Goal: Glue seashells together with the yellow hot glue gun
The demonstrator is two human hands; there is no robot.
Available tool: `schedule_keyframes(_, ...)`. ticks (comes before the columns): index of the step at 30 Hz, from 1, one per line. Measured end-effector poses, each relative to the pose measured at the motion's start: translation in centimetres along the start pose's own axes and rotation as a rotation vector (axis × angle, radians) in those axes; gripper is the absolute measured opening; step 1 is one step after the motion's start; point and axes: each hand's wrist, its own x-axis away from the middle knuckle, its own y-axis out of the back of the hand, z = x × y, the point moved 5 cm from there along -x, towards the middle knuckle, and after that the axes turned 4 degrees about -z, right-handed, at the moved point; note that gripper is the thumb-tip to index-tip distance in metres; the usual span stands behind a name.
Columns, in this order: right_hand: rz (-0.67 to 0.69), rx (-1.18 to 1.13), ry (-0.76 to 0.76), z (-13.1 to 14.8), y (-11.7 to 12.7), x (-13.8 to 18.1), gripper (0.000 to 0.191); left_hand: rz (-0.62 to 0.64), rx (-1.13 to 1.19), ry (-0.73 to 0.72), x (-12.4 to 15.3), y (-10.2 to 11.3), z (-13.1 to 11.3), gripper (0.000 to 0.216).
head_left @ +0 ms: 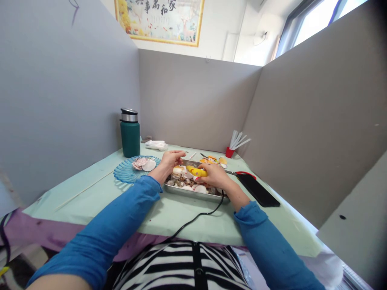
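A yellow hot glue gun (197, 171) with a black cord is gripped in my right hand (214, 175), over the right half of a metal tray (192, 194). Several seashells (185, 182), white, cream and brown, fill the tray. At the tray's far left corner is my left hand (171, 161), its fingers pressed together and pointing right. Whatever lies between those fingertips is too small to make out. Left of that hand, a blue glass plate (121, 174) bears a cluster of pinkish and white shells (144, 164).
A green bottle (130, 139) stands at the back left, near a white packet (155, 145). Glue sticks (237, 140) rise from a red cup (230, 152). Orange-yellow shells (213, 160) lie behind the tray; a black phone (258, 189) is right. The cord (196, 217) crosses the table front.
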Motion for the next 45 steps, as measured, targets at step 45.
schedule_keyframes(45,-0.024,-0.132,0.079,-3.2,-1.2,-3.0,0.018,0.193,-0.231,-0.002,0.8,-1.5,0.8,0.019)
